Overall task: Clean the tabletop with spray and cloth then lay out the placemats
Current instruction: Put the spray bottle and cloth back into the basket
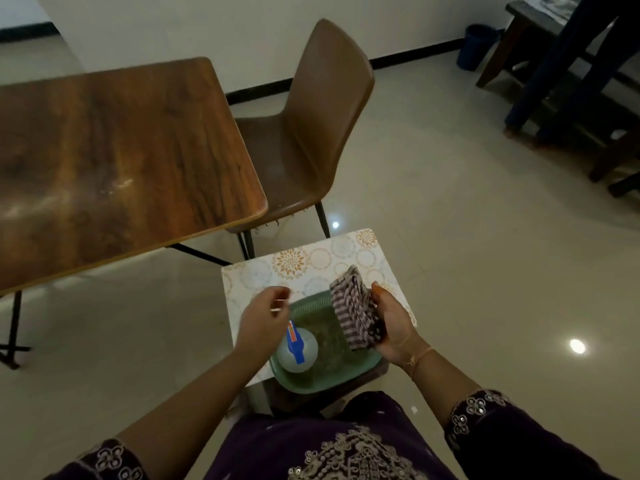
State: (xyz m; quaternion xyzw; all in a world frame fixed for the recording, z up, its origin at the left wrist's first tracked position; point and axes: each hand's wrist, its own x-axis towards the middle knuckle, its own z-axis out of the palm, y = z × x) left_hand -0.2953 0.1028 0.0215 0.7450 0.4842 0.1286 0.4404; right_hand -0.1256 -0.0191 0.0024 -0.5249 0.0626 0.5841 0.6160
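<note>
Grips a folded striped cloth (353, 310) in the right hand (391, 327), lower centre-right of the frame, thumb on the near face and fingers wrapped behind, raised just above a green basket (346, 379). Hovers the left hand (266, 313) to the left of it, fingers loosely curled and holding nothing, directly over the spray bottle (301, 348). Finds that bottle upright in the basket's left half, blue trigger head on top. Rests the basket on a patterned placemat (311, 258) at lower centre; cannot tell one mat from a stack. Shows the wooden desk (121, 150) at upper left, smeared with pale dusty marks near its closer corner, not yet wiped by the look of it. Has a brown chair (311, 116) just past the desk's right edge, upper centre.

Looks to be at the gathering step, with the bottle the next thing to lift. Could catch the trigger head at an angle and tip the bottle against the basket wall — a tall, light thing in a loose basket. Could drag the basket along and slide the placemat off its perch. Might squeeze the trigger while lifting and wet the placemat before any wiping of the desk. Could slacken on the cloth and drop it to the floor.
</note>
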